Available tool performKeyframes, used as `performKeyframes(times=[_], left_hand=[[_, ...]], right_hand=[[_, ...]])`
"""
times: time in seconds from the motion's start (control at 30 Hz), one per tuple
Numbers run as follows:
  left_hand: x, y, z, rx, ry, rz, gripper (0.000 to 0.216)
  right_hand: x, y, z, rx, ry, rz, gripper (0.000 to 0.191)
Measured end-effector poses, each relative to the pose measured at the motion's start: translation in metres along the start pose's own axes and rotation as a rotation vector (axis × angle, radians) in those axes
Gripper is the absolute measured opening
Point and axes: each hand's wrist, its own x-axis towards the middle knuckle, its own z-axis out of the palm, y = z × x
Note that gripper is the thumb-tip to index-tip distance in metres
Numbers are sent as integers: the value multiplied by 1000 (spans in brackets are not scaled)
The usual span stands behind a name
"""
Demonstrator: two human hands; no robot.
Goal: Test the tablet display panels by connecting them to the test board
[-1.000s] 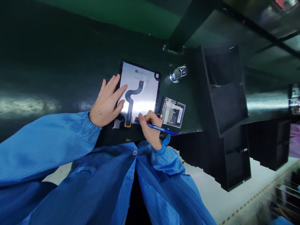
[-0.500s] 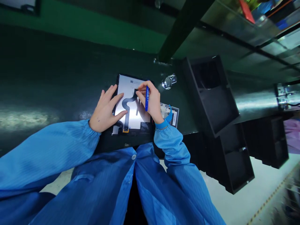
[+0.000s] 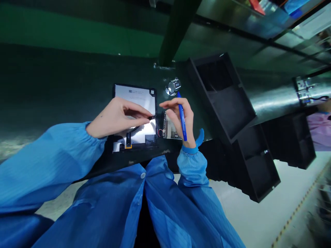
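My left hand (image 3: 119, 117) pinches the end of a dark flex cable (image 3: 148, 118) between finger and thumb, over the right part of a silver tablet-sized panel (image 3: 136, 95) with a black frame. The rest of the cable is mostly hidden under that hand, and its lower end with an orange tip (image 3: 128, 143) shows near the panel's bottom edge. My right hand (image 3: 181, 117) grips a blue pen-shaped tool (image 3: 182, 117), its tip pointing up and away from the panel. Beneath that hand lies a small circuit board (image 3: 168, 128) on a card.
A chrome metal fitting (image 3: 172, 86) stands beyond the panel on the dark green mat bench (image 3: 64, 82). Black tiered trays (image 3: 222, 98) stand to the right. A person in a pink sleeve (image 3: 320, 129) is at far right, and a pale floor (image 3: 248, 210) lies below.
My left hand has moved right and taken the cable's upper end, lifting it from its curved lie. My right hand has moved off the panel to the right, with the tool turned upright.
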Motion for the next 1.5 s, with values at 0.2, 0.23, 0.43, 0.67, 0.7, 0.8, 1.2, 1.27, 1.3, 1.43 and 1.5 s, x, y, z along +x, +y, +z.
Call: performKeyframes(times=[0.2, 0.23, 0.43, 0.67, 0.7, 0.8, 1.2, 1.27, 1.3, 1.43, 1.5], left_hand=[[5, -19, 33, 395, 18, 154, 19], [6, -22, 37, 456, 23, 158, 17], [11, -30, 58, 614, 79, 140, 15], [18, -34, 69, 636, 133, 126, 14], [19, -34, 69, 634, 134, 119, 14], [19, -36, 69, 623, 129, 105, 16], [21, -37, 70, 661, 104, 116, 17], [21, -38, 70, 667, 105, 117, 17], [21, -38, 70, 667, 105, 121, 17], [21, -38, 70, 656, 105, 148, 17], [20, -37, 70, 655, 99, 156, 18]], right_hand=[[-30, 46, -33, -385, 107, 157, 17], [-35, 49, -32, -388, 110, 166, 17], [-46, 46, -24, -369, 125, 164, 17], [-45, 47, -26, -381, 119, 154, 15], [-45, 47, -26, -381, 118, 152, 15], [-46, 48, -27, -383, 112, 148, 15], [-47, 48, -27, -392, 118, 129, 14], [-47, 48, -27, -390, 118, 128, 14], [-47, 48, -27, -389, 116, 128, 14], [-47, 49, -27, -393, 114, 125, 15], [-47, 49, -27, -391, 116, 118, 15]])
